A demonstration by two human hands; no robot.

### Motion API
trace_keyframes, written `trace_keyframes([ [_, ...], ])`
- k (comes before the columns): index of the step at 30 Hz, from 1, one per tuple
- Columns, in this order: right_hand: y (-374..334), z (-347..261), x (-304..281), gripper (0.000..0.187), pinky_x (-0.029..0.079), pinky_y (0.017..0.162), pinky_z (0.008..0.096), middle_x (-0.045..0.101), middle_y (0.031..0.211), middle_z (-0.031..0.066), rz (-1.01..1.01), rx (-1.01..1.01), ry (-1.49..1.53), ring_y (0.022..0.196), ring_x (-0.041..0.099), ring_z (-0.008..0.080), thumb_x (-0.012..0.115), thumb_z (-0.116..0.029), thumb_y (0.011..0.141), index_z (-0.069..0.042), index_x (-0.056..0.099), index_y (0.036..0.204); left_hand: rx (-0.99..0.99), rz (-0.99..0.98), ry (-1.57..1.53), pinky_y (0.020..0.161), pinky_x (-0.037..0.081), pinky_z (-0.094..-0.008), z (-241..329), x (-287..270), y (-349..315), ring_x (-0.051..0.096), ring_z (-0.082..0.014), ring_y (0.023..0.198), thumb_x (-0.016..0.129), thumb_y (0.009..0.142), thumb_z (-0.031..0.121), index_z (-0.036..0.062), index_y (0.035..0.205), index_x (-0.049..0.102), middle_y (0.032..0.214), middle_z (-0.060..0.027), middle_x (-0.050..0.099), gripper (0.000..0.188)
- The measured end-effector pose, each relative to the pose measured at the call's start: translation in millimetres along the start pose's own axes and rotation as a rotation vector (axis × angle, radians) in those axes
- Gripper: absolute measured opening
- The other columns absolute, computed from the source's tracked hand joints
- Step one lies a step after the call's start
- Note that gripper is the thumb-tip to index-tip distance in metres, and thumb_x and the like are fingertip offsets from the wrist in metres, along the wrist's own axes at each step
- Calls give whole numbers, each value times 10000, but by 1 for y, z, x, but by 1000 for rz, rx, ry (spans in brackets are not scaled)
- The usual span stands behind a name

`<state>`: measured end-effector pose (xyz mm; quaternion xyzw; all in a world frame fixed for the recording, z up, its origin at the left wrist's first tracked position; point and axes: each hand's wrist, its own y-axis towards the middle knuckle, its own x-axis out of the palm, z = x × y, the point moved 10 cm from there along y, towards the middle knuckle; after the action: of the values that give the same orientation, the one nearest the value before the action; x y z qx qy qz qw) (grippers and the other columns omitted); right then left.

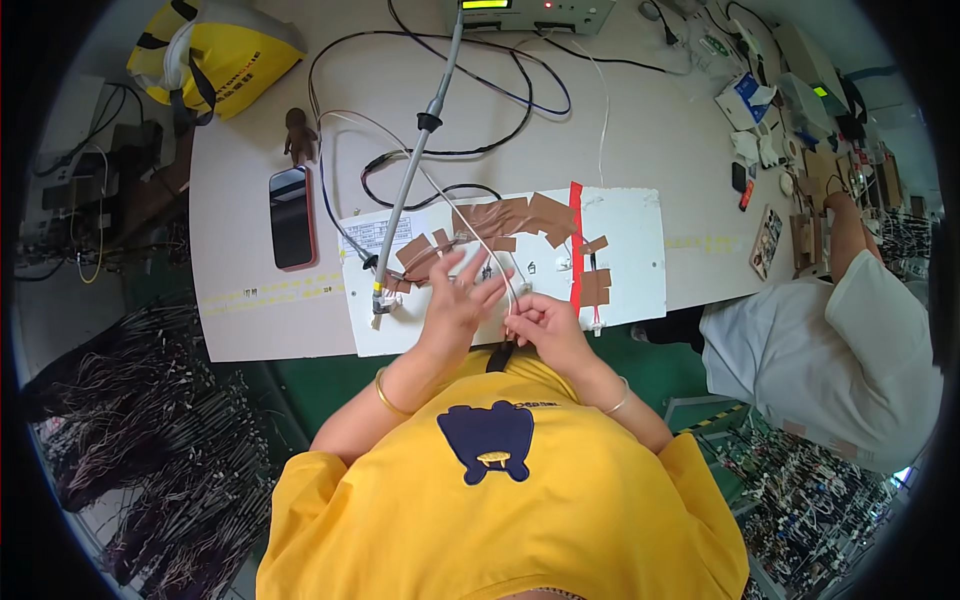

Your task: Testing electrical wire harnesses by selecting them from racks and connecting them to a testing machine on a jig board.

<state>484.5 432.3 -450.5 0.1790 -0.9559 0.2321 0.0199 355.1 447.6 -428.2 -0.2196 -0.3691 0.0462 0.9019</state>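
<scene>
My right hand (550,328) is closed in a pinch on a thin cable near the front edge of a white board (630,230). My left hand (460,300) is just left of it, palm partly up with the fingers spread, and it holds nothing I can see. A pale, thin wire (455,208) runs from the upper left down to between the two hands. On the board are patches of brown tape (550,215) and a strip of red tape (576,250). Small white connectors (598,326) are fixed near the red strip.
A grey rod (410,180) slants over the board's left part. Behind it, black cables (500,150) loop toward a tester box (540,15). At left are a phone (292,218), a small brown figure (298,135) and a yellow bag (230,65). Another person's sleeve (850,320) is at right.
</scene>
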Motion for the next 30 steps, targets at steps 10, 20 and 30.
trace_keyframes([
  [10,7,16,19,133,437,643,198,586,848,16,-142,40,377,701,554,80,642,-118,904,-2,603,956,-503,-167,354,850,533,-252,-51,-15,-39,637,-154,904,515,970,65,-64,1212,564,1061,-104,631,278],
  [20,3,8,34,134,435,741,239,516,1031,41,-195,27,604,863,534,88,611,-135,908,-6,584,939,-241,-68,606,646,497,-229,-50,-11,-25,588,-90,743,621,871,-11,-19,977,675,864,-34,649,119],
  [30,-10,-11,29,137,459,732,273,507,1156,120,-36,-287,-254,864,570,126,565,-102,909,6,592,988,342,-72,1234,585,477,-288,-17,3,-27,595,-206,644,665,791,12,24,828,648,747,-77,616,42],
])
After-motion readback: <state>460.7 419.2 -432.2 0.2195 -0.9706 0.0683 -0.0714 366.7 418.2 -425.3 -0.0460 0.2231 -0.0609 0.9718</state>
